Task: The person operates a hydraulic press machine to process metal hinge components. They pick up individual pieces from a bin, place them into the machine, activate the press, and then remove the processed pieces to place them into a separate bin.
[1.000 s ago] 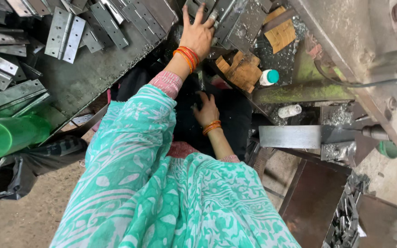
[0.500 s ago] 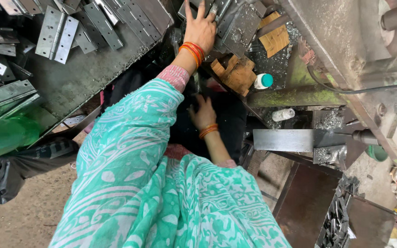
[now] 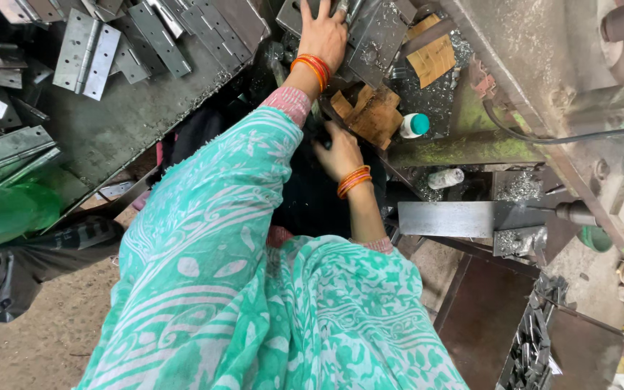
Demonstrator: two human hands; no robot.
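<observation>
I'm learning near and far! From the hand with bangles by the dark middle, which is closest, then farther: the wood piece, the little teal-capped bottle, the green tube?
1. Wood piece, just above the right hand.
2. Teal-capped bottle, farther right.
3. Green tube, far across on the left edge.

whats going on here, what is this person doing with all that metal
A person in a green patterned garment leans over a metal workbench strewn with steel hinges. The left hand reaches forward and rests on a grey metal plate at the far edge. The right hand is lower down, in the dark gap beside some cardboard scraps. A small teal-capped bottle lies nearby.
</observation>
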